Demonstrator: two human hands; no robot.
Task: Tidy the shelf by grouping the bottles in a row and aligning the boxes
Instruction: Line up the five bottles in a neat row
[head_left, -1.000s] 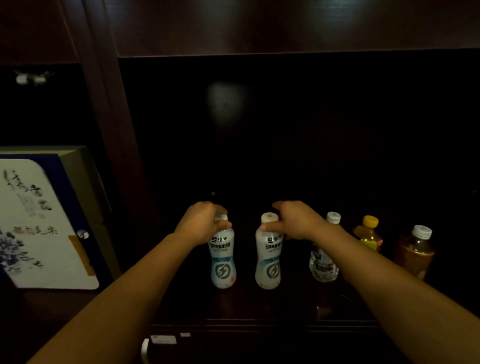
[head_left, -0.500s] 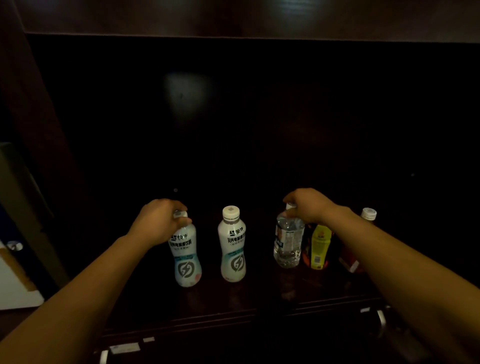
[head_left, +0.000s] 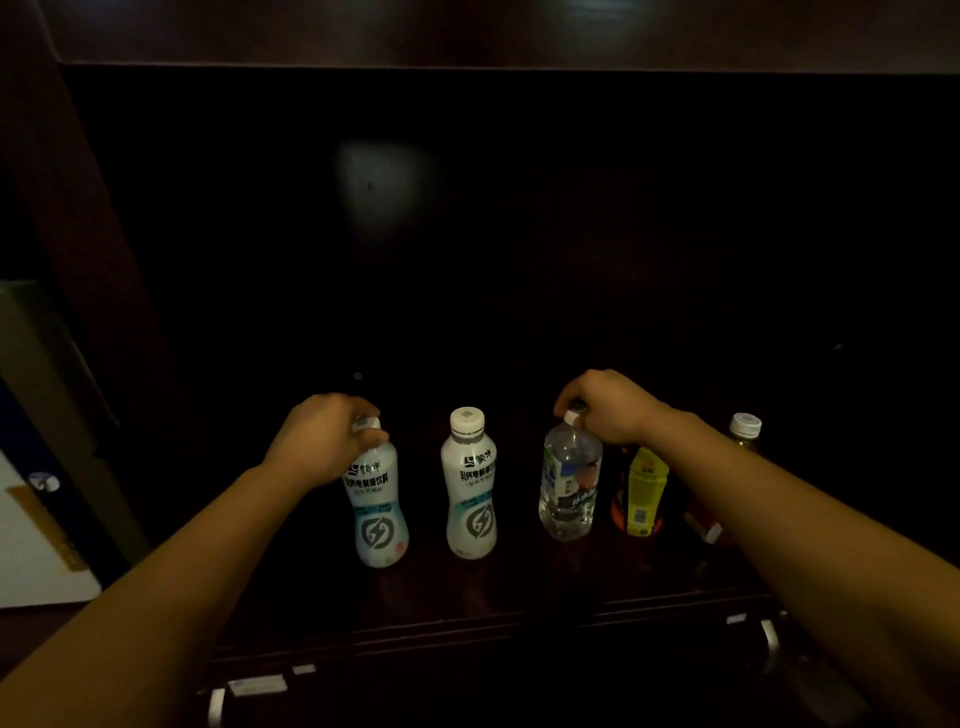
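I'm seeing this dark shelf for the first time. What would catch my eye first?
Two pale white bottles glow at centre: the left hand grips the left white bottle by its neck, the second white bottle stands free. Rightward, the right hand holds the clear water bottle beside a yellow-labelled bottle.

white bottles (head_left: 470, 483), yellow-labelled bottle (head_left: 645, 491), dark shelf (head_left: 467, 597)

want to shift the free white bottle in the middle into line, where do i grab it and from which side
Take the middle white bottle by its narrow neck just under the cap, coming down from above and the front. It stands upright with open gaps on both sides, and its body bulges, so the slim neck probably gives the surest grip. Both hands are busy with neighbouring bottles.
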